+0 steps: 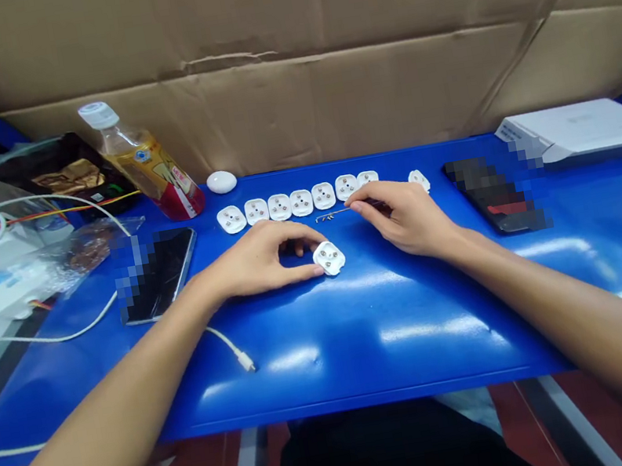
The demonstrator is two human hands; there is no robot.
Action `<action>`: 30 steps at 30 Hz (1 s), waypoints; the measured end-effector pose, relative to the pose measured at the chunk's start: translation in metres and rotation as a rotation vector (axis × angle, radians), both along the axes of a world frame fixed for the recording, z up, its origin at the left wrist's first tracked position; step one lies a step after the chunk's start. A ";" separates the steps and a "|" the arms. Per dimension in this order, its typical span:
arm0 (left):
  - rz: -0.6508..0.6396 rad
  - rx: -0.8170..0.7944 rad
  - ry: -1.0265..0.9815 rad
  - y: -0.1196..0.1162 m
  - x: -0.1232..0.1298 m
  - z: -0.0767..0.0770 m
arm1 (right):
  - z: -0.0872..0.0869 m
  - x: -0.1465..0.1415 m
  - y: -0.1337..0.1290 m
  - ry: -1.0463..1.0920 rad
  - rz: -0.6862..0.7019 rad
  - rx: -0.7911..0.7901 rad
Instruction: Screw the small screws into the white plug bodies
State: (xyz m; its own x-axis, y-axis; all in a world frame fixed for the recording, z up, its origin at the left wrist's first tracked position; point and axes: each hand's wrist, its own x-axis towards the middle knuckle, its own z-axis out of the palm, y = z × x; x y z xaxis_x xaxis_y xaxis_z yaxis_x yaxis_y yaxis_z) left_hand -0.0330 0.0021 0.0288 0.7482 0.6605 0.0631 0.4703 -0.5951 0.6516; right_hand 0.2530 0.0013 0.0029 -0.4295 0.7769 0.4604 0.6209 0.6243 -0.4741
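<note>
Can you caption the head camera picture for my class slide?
Left hand touches a white plastic plug base on a blue table.

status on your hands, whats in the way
Left hand on white round plastic socket cover. Right hand pinching thin metal rod. Row of white plastic socket covers just beyond.

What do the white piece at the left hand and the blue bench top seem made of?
The white piece at the left hand looks like moulded plastic: smooth, with metallic glints in its holes. The blue top's sharp reflections suggest glossy laminate or painted metal; I cannot tell which.
</note>
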 end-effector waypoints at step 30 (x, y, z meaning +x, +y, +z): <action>0.418 0.030 -0.378 0.005 0.009 -0.011 | 0.026 -0.005 -0.027 0.019 -0.054 0.104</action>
